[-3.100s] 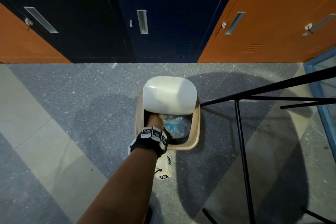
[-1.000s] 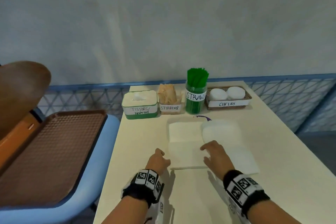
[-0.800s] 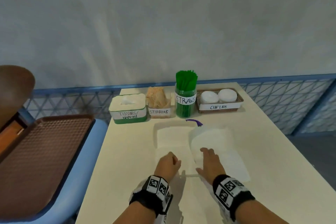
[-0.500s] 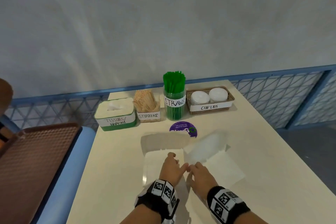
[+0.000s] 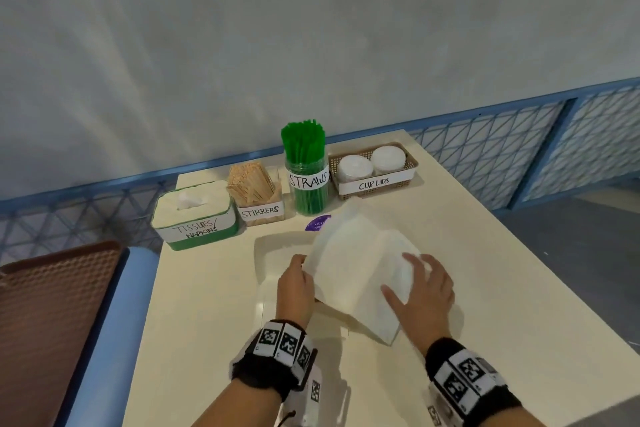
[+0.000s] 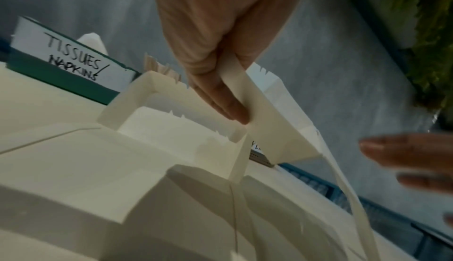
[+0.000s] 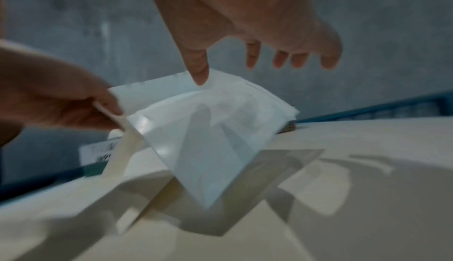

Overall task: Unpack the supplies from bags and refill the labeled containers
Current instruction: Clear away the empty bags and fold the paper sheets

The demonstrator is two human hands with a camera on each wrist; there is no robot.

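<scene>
A white paper bag [image 5: 349, 267] stands half raised on the cream table [image 5: 485, 270]. My left hand [image 5: 294, 284] pinches its left edge between thumb and fingers, plain in the left wrist view [image 6: 228, 94]. My right hand [image 5: 420, 291] is spread open over the bag's right side, its thumb tip touching the bag [image 7: 208, 133] in the right wrist view. A second white bag [image 5: 277, 250] lies flat under and left of it. Behind stand the labeled tissue box [image 5: 195, 215], stirrers [image 5: 258, 198], green straws jar [image 5: 306, 180] and cup lids basket [image 5: 374, 170].
A purple round sticker [image 5: 317, 222] lies just before the straws jar, half hidden by the bag. A brown tray [image 5: 52, 322] rests on a blue seat [image 5: 114, 322] left of the table. A blue mesh railing [image 5: 485, 149] and a grey wall run behind.
Earlier my left hand was in a floor bin by lockers. At the table both hands lay on two flat bags; now my left hand has lifted the right bag's edge.
</scene>
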